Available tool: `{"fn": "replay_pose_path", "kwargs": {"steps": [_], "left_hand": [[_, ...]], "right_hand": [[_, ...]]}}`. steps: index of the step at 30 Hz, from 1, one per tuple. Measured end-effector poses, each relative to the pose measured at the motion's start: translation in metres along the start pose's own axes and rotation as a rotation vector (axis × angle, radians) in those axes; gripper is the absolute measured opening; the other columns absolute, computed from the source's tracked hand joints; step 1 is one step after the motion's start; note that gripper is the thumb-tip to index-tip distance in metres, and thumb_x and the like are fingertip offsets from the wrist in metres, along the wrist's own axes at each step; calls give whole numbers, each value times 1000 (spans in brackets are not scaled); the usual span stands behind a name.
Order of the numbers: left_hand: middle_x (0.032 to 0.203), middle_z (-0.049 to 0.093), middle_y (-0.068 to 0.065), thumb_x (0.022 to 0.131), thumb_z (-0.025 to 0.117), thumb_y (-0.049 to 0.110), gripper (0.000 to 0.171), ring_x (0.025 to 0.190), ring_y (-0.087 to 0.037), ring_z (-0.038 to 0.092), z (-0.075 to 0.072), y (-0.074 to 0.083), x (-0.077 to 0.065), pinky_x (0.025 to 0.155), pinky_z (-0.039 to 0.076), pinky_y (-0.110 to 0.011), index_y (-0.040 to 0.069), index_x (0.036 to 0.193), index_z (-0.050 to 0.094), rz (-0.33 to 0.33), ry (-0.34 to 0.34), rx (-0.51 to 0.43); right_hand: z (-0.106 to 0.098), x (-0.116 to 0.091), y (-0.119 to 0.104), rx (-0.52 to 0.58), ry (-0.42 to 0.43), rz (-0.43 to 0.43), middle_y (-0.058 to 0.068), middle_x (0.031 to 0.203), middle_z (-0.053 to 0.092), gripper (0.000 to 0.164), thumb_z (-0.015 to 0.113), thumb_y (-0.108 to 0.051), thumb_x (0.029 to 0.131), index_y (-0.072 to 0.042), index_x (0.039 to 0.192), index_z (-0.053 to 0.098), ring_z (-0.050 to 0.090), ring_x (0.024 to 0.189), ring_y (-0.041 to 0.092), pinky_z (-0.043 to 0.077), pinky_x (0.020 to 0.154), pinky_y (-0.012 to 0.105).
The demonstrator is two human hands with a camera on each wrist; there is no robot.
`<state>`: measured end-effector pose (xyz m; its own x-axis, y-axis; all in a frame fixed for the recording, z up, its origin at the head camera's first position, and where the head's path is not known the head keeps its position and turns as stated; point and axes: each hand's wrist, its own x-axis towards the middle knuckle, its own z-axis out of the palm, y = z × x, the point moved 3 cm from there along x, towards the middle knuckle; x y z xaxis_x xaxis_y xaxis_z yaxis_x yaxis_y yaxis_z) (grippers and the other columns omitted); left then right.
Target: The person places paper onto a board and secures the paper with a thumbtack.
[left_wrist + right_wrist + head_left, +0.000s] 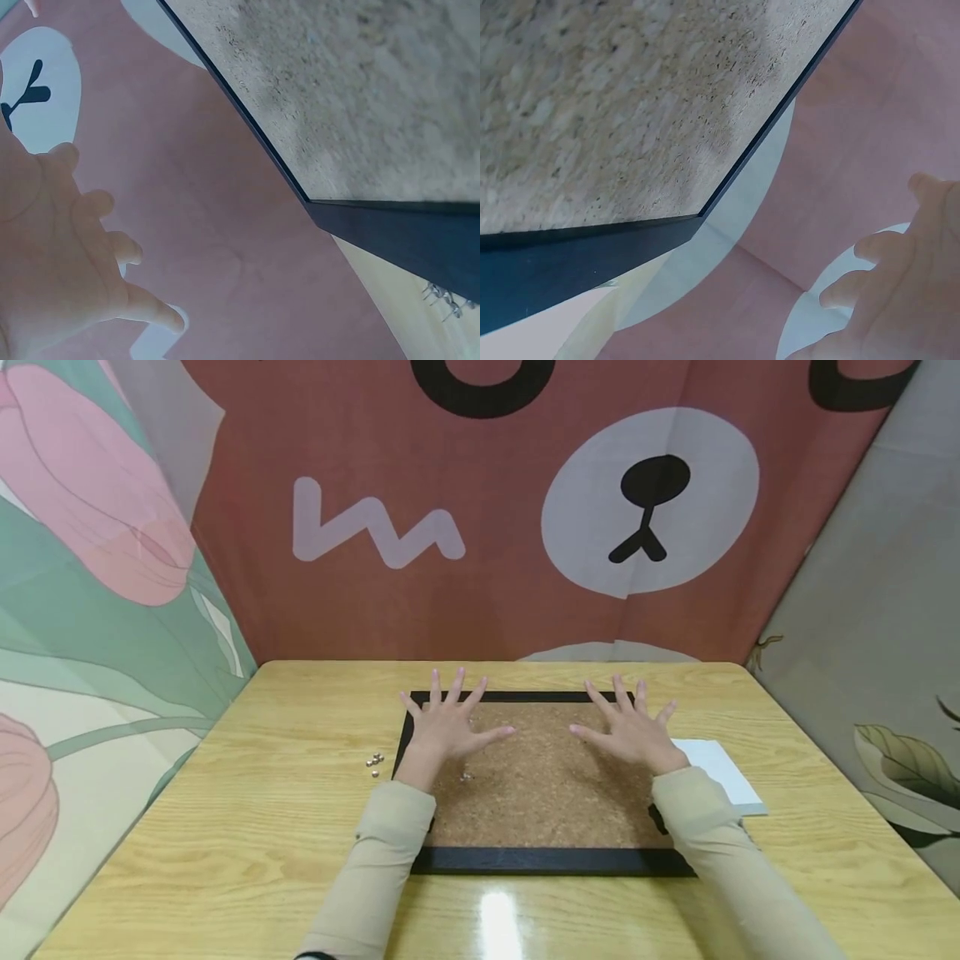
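A cork board [547, 777] in a black frame lies flat on the table. Over its left part I see my left hand [447, 727], fingers straight and spread, holding nothing. My right hand [628, 731] is spread the same way above the right part, also with nothing in it. Both wrist views show the palms raised above the board, with a gap under them. Several small silver push pins [375, 762] lie on the table left of the frame; the left wrist view shows their metal points [444, 298]. A few tiny shiny pieces [467, 777] are on the cork near my left wrist.
White paper [718, 770] lies to the right of the board, partly behind my right sleeve [697, 802]. The wooden table [247, 827] ends at a printed red-brown cloth [480, 610] at the back. Printed cloths hang on both sides.
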<state>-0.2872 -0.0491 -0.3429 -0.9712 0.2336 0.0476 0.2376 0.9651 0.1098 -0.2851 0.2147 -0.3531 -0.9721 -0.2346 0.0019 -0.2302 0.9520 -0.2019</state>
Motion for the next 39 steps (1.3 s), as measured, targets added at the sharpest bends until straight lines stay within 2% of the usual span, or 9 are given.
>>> {"fn": "replay_pose_path", "kwargs": {"steps": [4,10,19,24,28,32,34,37,39], "left_hand": [[148,-7,2,69,27,83,88,130,-33,-15,0,1,2,89,-5,-70,39,141,4,11,3,10],[148,-10,1,69,24,83,88,130,-32,-16,0,1,2,91,-5,-68,39,141,-1,20,-25,12],[148,-2,-5,75,24,78,83,132,-34,-8,3,-2,1,96,2,-64,36,142,-1,48,-26,10],[148,9,-9,80,26,72,78,132,-37,6,2,-5,1,97,11,-62,33,143,5,60,-12,-20],[147,15,-10,83,29,68,73,131,-37,12,1,-9,-1,97,12,-61,32,144,11,54,-23,-57],[145,18,-13,86,32,63,69,131,-36,13,1,-15,-3,98,13,-60,30,144,16,52,-43,-91],[144,22,-14,87,33,61,67,131,-36,15,1,-18,-4,98,15,-59,29,143,16,51,-50,-101],[141,29,-16,88,35,57,64,129,-35,22,1,-23,-7,97,20,-58,27,143,20,52,-54,-108],[138,33,-17,89,37,54,62,126,-36,27,1,-26,-10,95,23,-58,26,143,23,55,-52,-109]], "right_hand": [[-2,0,0,8,3,1,19,145,-13,84,31,-72,80,-26,144,1,-20,123,45,-21,77,69],[-5,-3,2,16,9,-5,22,145,-10,84,31,-71,81,-24,145,4,-16,125,46,-14,81,72],[-3,-6,6,64,5,-25,26,144,-7,81,34,-66,84,-24,145,2,-8,126,48,-7,84,72],[-2,-7,9,80,3,-19,30,142,6,77,40,-56,88,-15,145,11,2,127,49,2,88,71],[-2,-8,11,57,1,-22,32,137,23,74,41,-53,89,-4,141,24,17,124,49,14,88,69],[-2,-10,13,35,26,-54,30,125,42,72,41,-53,89,2,135,35,40,112,46,34,82,61],[-2,-11,14,57,33,-70,27,117,51,70,43,-51,89,4,132,39,52,99,40,44,71,52],[-2,-12,16,88,28,-81,22,102,61,59,49,-41,90,5,127,46,61,79,29,47,59,42],[-2,-13,17,102,23,-84,19,95,64,51,52,-33,90,6,123,49,61,72,24,47,58,40]]}}
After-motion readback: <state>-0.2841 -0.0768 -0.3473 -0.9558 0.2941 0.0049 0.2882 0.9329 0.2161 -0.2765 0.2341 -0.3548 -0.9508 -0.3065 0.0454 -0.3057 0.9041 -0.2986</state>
